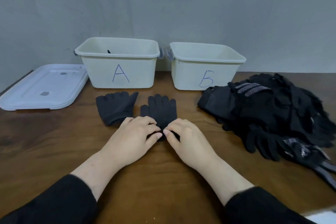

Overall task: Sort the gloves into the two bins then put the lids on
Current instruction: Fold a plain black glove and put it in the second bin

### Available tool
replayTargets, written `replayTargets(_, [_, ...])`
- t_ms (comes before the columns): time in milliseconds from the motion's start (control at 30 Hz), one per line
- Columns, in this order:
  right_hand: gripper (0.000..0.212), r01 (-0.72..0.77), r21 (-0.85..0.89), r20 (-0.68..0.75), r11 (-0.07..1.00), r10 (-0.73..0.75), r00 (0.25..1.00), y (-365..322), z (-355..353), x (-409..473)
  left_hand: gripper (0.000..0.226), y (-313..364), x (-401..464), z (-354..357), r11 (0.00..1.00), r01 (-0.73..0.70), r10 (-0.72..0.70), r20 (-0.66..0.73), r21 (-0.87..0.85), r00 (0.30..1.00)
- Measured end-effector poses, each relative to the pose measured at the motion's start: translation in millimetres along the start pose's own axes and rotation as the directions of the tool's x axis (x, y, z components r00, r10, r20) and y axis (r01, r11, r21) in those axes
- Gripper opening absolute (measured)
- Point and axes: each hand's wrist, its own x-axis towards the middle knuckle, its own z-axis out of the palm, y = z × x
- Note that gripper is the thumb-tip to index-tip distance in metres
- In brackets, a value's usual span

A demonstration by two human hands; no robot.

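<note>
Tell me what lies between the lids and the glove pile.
In the head view, two gloves: a fingerless glove and a full-fingered glove, which both hands pinch.

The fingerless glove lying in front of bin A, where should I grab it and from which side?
Take the fingerless glove by its cuff, the bunched end nearest you, coming from the front with the left hand. It lies flat, finger stubs pointing toward bin A, so the thick cuff probably pinches easiest.
</note>
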Motion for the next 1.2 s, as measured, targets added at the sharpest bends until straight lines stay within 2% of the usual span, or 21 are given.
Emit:
replayTargets(200, [0.023, -0.021, 0.08, -0.089, 0.997, 0.028, 0.996, 2.2, -3.1, -3.9, 0.031, 2.4, 4.6, 6.6, 0.999, 0.017, -0.015, -0.054, 0.033, 0.998])
replayTargets(333, [0.019, -0.014, 0.019, -0.135, 1.0, 0.017, 0.991, 12.6, -21.8, -5.9, 0.029, 11.3, 9.7, 8.4, 0.999, 0.01, -0.006, -0.12, 0.035, 0.993])
replayTargets(533, [0.021, -0.07, -0.266, -0.188, 0.962, 0.019, 0.982, 55.1, -99.2, 2.2, 0.024, 36.9, 18.6, 11.5, 0.998, -0.058, 0.051, -0.164, -0.037, 0.985])
replayTargets(667, [0.035, -0.176, -0.561, -0.077, 0.809, 0.16, 0.984, 79.0, -148.2, -5.9, 0.025, 48.5, 22.4, 11.6, 0.99, -0.081, 0.059, -0.191, -0.113, 0.98])
replayTargets(733, [0.042, -0.199, -0.66, -0.029, 0.724, 0.24, 0.97, 86.4, -158.2, -12.9, 0.027, 49.4, 23.0, 11.1, 0.989, -0.076, 0.05, -0.197, -0.13, 0.979])
replayTargets(800, [0.04, -0.209, -0.712, -0.022, 0.671, 0.276, 0.961, 91.5, -157.4, -18.3, 0.027, 48.5, 22.7, 10.3, 0.988, -0.069, 0.04, -0.199, -0.14, 0.979])
replayTargets(900, [0.025, -0.22, -0.723, -0.084, 0.655, 0.233, 0.969, 95.3, -152.5, -19.7, 0.026, 45.5, 20.1, 9.0, 0.987, -0.055, 0.023, -0.203, -0.154, 0.979])
replayTargets(967, [0.028, -0.227, -0.719, -0.087, 0.657, 0.238, 0.967, 94.8, -151.3, -17.4, 0.026, 43.1, 18.0, 7.5, 0.987, -0.044, 0.011, -0.209, -0.157, 0.978])
replayTargets(1033, [0.04, -0.225, -0.738, -0.045, 0.636, 0.286, 0.957, 94.6, -150.4, -15.9, 0.026, 40.8, 16.2, 5.9, 0.986, -0.033, -0.002, -0.214, -0.161, 0.977])
replayTargets(1100, [0.037, -0.207, -0.775, -0.027, 0.597, 0.296, 0.955, 94.3, -149.9, -15.5, 0.026, 39.3, 15.3, 4.4, 0.985, -0.024, -0.014, -0.22, -0.17, 0.975])
replayTargets(1167, [0.023, -0.236, -0.745, -0.069, 0.624, 0.28, 0.958, 95.1, -152.0, -13.5, 0.026, 38.6, 15.1, 3.2, 0.983, -0.018, -0.023, -0.22, -0.18, 0.975])
replayTargets(1200, [0.02, -0.275, -0.676, -0.106, 0.684, 0.279, 0.954, 93.2, -154.9, -11.2, 0.026, 38.3, 15.1, 3.0, 0.982, -0.014, -0.028, -0.219, -0.187, 0.975])
